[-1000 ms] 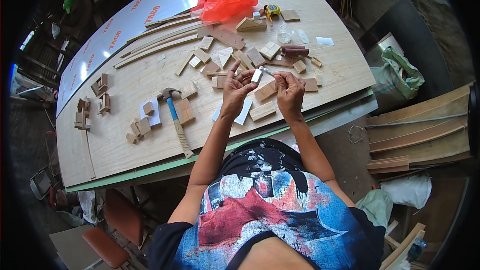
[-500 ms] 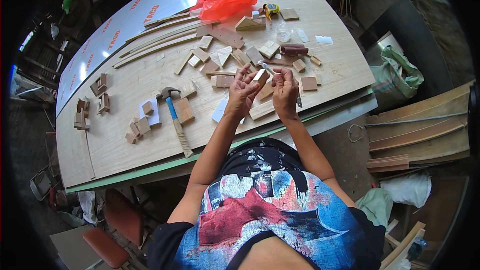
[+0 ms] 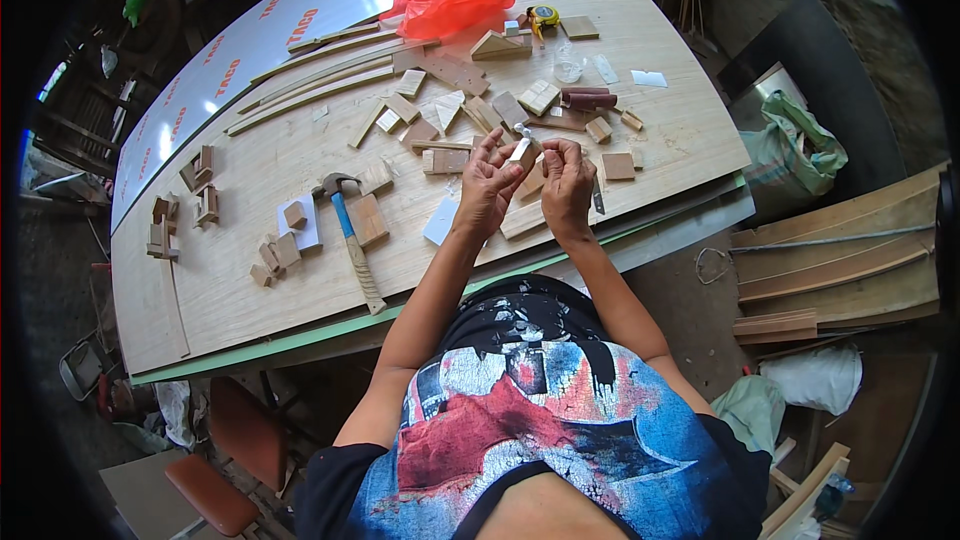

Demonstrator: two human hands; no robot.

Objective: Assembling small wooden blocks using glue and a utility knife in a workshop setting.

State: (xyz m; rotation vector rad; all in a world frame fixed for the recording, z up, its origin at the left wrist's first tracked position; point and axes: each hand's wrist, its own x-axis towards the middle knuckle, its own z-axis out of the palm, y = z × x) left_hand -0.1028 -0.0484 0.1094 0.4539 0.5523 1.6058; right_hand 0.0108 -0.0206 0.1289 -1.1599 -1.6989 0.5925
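Observation:
Above the near side of the worktable, my left hand (image 3: 487, 186) grips a small pale wooden block (image 3: 519, 152) between thumb and fingers, tilted up. Close against its right side is my right hand (image 3: 567, 183), fingers curled and pinched together; whatever they hold is hidden. Just past the block lies a small whitish crumpled item (image 3: 522, 129), too small to name. A narrow dark strip (image 3: 598, 198) shows beside my right wrist. Left of my left forearm, a claw hammer (image 3: 349, 240) with a blue-necked handle lies on the table, next to a wooden block (image 3: 369, 221).
Many wood offcuts (image 3: 448, 108) spread beyond my hands. A red plastic bag (image 3: 455, 2), a yellow tape measure (image 3: 543, 17) and long wooden strips (image 3: 312, 95) lie farther back. Small assembled wooden pieces (image 3: 206, 206) stand at left. A woven sack (image 3: 795, 150) sits off the table's right edge.
My right hand has shifted slightly left, its fingers now closer to the block in my left hand. The left hand has barely moved.

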